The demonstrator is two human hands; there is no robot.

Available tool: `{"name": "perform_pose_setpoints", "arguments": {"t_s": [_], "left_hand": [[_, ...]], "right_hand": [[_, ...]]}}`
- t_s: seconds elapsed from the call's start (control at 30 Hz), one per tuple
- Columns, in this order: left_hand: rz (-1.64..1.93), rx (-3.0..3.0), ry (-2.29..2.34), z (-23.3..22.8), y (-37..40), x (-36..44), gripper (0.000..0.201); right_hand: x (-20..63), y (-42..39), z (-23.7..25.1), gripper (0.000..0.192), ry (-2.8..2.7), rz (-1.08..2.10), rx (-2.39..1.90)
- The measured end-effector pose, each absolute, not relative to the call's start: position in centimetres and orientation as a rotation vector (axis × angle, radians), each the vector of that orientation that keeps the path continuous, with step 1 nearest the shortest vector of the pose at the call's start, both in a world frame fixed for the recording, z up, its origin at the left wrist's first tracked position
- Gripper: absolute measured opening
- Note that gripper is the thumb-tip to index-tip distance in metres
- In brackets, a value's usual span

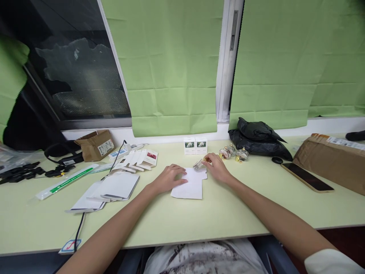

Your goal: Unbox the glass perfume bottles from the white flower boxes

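My left hand (170,177) lies palm down on a flat white unfolded carton (190,186) in the middle of the pale green table (216,217). My right hand (216,166) holds a small clear glass bottle with a gold cap (199,164) at the carton's far right corner. Several similar bottles (231,153) stand just beyond it. Two small white boxes with green pictures (195,145) stand side by side behind the carton.
Stacks of flat white cartons (110,188) and fanned cards (139,159) lie to the left, with a black cable (81,224) and a brown box (96,144). A black bag (258,139), phone (306,177) and cardboard parcel (332,161) lie to the right.
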State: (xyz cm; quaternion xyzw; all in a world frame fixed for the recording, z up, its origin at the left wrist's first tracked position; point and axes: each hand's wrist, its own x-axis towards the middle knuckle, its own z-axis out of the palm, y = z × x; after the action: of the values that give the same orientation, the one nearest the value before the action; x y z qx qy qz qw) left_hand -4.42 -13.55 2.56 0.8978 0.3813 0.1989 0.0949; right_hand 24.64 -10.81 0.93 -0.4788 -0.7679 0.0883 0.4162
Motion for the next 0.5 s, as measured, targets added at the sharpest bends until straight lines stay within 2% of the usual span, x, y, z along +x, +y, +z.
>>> {"name": "perform_pose_setpoints", "arguments": {"t_s": [0.5], "left_hand": [[0.601,2.659,1.168,2.69,-13.83,-4.32,0.039]], "right_hand": [[23.86,-11.73,1.22,0.028,-1.829,0.224,-1.08]]}}
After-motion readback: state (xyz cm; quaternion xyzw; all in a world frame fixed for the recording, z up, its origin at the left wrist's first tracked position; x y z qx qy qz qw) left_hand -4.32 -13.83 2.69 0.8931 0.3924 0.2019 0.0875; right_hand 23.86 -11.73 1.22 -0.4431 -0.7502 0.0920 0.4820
